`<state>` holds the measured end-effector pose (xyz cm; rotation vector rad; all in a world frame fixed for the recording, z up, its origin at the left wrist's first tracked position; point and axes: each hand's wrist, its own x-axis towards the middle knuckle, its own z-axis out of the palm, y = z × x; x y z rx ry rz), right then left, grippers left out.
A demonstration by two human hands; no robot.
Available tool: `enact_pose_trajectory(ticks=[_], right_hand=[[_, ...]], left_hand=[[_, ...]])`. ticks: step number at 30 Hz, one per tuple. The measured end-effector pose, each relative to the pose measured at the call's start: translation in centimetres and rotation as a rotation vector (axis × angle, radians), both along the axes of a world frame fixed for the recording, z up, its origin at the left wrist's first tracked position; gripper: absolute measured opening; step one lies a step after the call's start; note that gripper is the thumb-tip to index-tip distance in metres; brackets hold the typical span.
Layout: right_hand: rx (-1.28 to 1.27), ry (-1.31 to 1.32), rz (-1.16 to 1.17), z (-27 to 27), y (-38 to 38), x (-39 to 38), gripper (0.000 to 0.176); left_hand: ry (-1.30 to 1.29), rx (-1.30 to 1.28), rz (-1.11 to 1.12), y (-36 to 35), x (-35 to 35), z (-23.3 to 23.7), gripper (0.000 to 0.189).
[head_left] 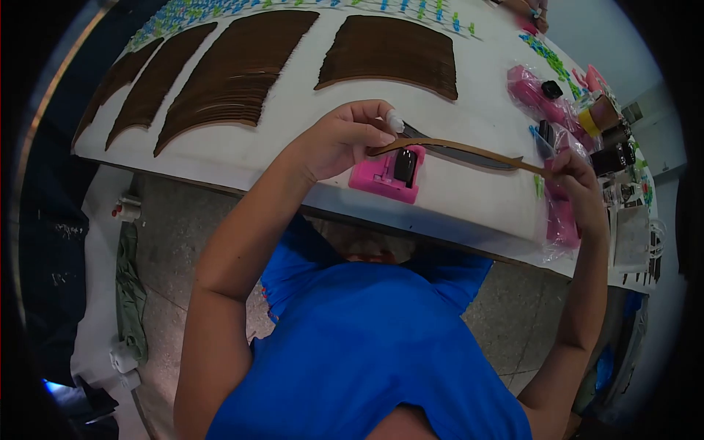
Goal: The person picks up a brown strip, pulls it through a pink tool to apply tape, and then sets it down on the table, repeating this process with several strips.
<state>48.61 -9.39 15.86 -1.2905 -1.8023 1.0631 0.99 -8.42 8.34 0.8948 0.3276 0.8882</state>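
Note:
My left hand [348, 139] pinches one end of a narrow brown strap [455, 145], which looks like leather. A white cover sits on one of its fingertips. My right hand [577, 180] has its fingers closed at the strap's other end, so the strap bows slightly between my hands above the table. Under it, a dark grey, long flat piece [477, 156] shows partly. Just below my left hand, near the table edge, stands a small pink box [374, 176] with a black roller [405, 167] in it.
Several rows of brown straps [389, 55] lie side by side on the white table [293, 150]. Blue and green clips [440, 15] line the far edge. At right are plastic-wrapped pink boxes [539, 92], a yellow roll [589, 122] and dark containers. Another person's hand [541, 22] shows at the far end.

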Motion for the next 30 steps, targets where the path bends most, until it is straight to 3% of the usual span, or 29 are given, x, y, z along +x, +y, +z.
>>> enact_pose_trajectory(ticks=[2,4,5,7,14,23,30], right_hand=[[-0.131,0.047,-0.016,-1.8,-0.7,-0.9,0.011],[-0.41,0.436,0.011,-4.0,-1.3,-2.0,0.01],[-0.407,0.435,0.021,-4.8,-1.8,-2.7,0.01],[-0.534,0.721,0.092,-6.1,-2.6,-4.4,0.009],[-0.576,1.214,0.191,-7.0,-3.6,-10.9,0.009],[-0.478,1.409,0.327,-7.2,-2.0,-16.7,0.006],[-0.334,1.45,0.403,-6.8,-1.7,-16.1,0.026]], left_hand=[[-0.062,-0.05,0.0,0.0,-1.0,-0.3,0.02],[-0.082,-0.085,0.004,0.2,-2.0,-0.9,0.017],[-0.081,-0.08,0.013,0.2,-2.3,-1.1,0.017],[-0.12,-0.111,0.026,0.3,-2.9,-1.4,0.015],[-0.206,-0.105,0.015,0.2,-3.4,-2.1,0.016],[-0.011,-0.056,0.127,-1.1,-3.9,-2.6,0.017],[-0.165,-0.062,0.124,-1.4,-5.9,-3.3,0.014]])
